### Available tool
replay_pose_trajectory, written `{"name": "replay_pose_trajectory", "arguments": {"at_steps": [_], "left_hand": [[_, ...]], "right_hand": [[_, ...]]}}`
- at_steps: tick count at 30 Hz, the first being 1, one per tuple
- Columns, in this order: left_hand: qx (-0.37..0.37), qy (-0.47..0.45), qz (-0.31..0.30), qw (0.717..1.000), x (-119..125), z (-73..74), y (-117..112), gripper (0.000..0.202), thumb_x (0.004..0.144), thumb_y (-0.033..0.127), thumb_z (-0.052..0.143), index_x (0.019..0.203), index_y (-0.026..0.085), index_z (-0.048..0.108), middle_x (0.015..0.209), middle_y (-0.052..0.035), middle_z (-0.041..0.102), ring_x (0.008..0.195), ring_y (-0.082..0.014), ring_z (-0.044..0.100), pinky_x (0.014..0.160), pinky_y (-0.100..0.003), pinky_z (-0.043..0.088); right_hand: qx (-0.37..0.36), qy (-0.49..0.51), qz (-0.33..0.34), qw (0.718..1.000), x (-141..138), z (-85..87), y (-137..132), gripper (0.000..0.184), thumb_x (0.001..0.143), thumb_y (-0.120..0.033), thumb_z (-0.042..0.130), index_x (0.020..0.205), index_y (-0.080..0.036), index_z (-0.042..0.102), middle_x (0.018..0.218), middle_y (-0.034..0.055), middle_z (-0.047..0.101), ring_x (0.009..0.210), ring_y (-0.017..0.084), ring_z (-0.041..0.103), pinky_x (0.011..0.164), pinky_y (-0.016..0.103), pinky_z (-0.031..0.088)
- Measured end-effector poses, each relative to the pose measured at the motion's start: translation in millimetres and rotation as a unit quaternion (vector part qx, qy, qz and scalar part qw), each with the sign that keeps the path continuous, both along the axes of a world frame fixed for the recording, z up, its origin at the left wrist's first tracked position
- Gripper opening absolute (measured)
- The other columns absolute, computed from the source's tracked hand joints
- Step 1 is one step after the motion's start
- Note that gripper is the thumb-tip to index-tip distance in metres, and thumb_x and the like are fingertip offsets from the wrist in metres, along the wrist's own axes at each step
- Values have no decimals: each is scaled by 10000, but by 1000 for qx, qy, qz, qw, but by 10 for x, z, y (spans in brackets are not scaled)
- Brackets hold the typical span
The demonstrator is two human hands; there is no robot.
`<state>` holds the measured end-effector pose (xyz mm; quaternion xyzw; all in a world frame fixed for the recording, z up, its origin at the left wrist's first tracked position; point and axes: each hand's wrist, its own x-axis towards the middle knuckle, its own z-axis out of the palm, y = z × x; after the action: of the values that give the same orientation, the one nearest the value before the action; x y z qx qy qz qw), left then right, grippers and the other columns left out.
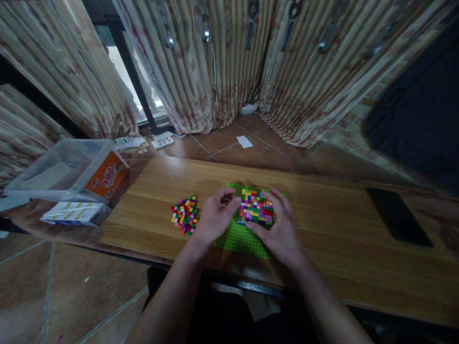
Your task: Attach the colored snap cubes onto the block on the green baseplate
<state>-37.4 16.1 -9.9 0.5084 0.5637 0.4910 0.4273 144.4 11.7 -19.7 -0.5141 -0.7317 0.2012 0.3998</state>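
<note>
Brace the multicoloured brick patch (255, 205) with your right hand (282, 232), curved wide at three o'clock; press straight down with your left hand (216, 215), narrowed at nine, contents unclear.

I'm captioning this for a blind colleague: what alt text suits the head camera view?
A person's bare left hand and bare right hand flank a patch of small multicoloured bricks on a green studded baseplate. On the brown wood-grain table, a loose multicoloured brick pile lies left of the hands and a flat black phone-like slab far right.
</note>
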Motion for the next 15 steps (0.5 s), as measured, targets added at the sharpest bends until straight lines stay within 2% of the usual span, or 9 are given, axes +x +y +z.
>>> {"name": "replay_pose_trajectory", "arguments": {"at_steps": [4,9,12,15], "left_hand": [[-3,24,-18,1000,121,-47,-10,454,798,317,660,1221,162,603,1169,-116,671,1002,-241,638,836,-357,528],[-34,52,-5,998,284,-7,-3,489,819,202,567,1300,115,558,1250,-148,645,1135,-270,603,1033,-431,441],[-27,6,13,1000,349,27,19,502,777,128,558,1279,134,569,1268,-118,640,1162,-249,590,1053,-393,424],[-29,-50,34,998,414,24,54,505,732,70,537,1229,150,580,1180,-81,668,1067,-210,620,981,-338,464]], "right_hand": [[-32,24,2,999,-39,-4,-1,785,699,-484,772,1379,-246,462,1473,128,394,1373,318,374,1132,543,323],[-98,126,-28,987,-77,1,7,743,766,-498,699,1407,-238,426,1440,123,463,1334,296,440,1122,515,339],[-143,222,-65,962,-88,-64,82,674,814,-534,625,1393,-239,446,1412,119,510,1292,281,492,1102,501,360],[-175,299,-94,933,-119,-146,185,591,814,-539,598,1312,-229,529,1335,118,577,1202,270,563,1048,485,415]]}}
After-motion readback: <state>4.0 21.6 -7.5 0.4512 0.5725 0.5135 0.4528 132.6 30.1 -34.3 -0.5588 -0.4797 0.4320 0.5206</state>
